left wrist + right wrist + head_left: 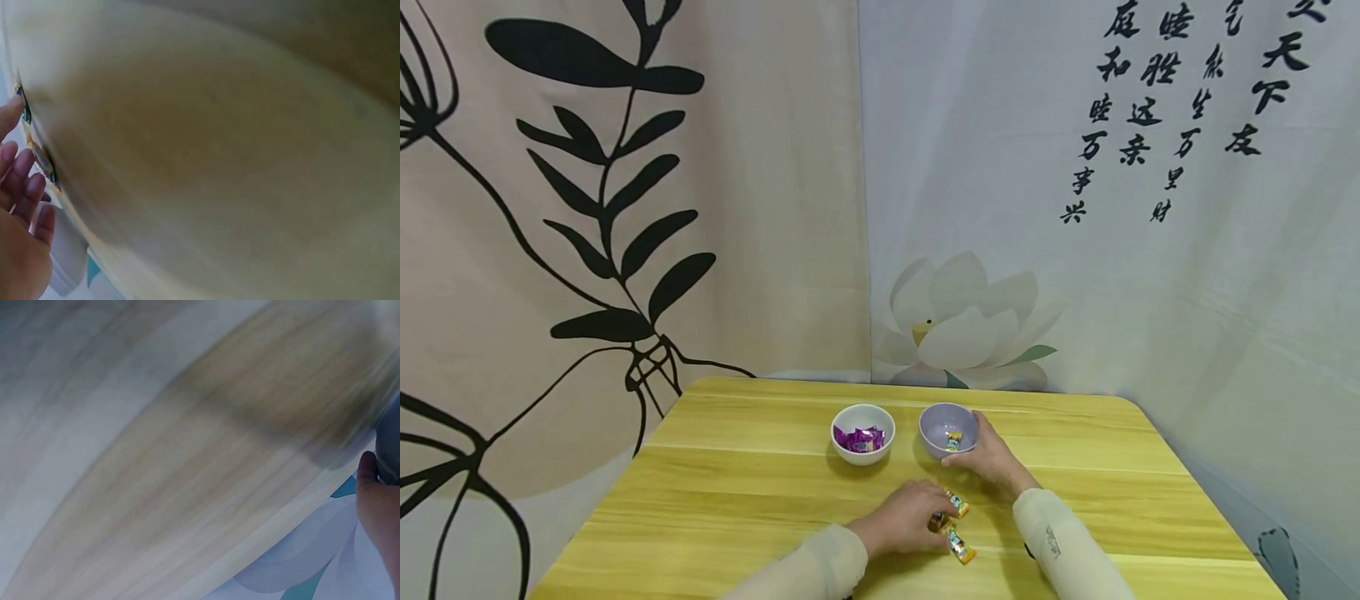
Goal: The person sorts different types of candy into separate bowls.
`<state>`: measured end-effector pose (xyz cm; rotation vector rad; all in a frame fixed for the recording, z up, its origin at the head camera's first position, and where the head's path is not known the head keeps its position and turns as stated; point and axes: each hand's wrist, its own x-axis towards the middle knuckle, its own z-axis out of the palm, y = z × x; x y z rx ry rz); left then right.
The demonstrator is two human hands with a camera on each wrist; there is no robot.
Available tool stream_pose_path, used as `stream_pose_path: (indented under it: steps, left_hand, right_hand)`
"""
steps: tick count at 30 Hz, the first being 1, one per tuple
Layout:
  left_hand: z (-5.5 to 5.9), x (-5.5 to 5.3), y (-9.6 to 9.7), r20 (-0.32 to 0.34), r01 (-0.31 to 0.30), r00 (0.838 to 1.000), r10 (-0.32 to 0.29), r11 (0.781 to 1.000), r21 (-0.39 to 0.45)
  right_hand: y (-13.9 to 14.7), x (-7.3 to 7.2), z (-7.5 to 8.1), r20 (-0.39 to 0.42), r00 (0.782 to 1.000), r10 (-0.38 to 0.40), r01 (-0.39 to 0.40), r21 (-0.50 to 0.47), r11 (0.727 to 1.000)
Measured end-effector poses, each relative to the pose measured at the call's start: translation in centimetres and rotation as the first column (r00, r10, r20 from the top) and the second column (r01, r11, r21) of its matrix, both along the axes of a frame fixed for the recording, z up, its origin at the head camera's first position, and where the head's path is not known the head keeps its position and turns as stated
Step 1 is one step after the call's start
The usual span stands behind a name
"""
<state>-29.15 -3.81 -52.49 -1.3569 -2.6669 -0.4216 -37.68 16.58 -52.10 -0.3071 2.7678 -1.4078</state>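
Note:
In the head view, my right hand (996, 458) grips the purple bowl (928, 433) by its right side, thumb at the near side and fingers at the far side. One yellow-wrapped candy (953, 441) lies inside that bowl. My left hand (906, 518) is low over the table among yellow-wrapped candies (959, 545), its thumb and fingers apart around a darker wrapped piece (937, 521). The left wrist view shows the thumb (9, 115) at one wrapped candy (25, 105), the other fingers loosely bent. The right wrist view catches the bowl (390, 440) at its edge.
A white bowl (837, 435) holding several purple-wrapped candies (861, 439) stands left of the purple bowl. Both are on a yellow wood-grain table (737, 475). Behind its far edge hangs a printed cloth (790, 208) with plants and writing.

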Motion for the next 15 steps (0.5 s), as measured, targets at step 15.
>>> stream_pose_path:
  steps: [15]
  left_hand:
    - [0.48, 0.76, 0.58, -0.095, 0.073, 0.992, -0.084, 0.99, -0.117]
  right_hand:
    - [-0.34, 0.76, 0.67, 0.018, 1.0, -0.008, 0.009, -0.011, 1.0]
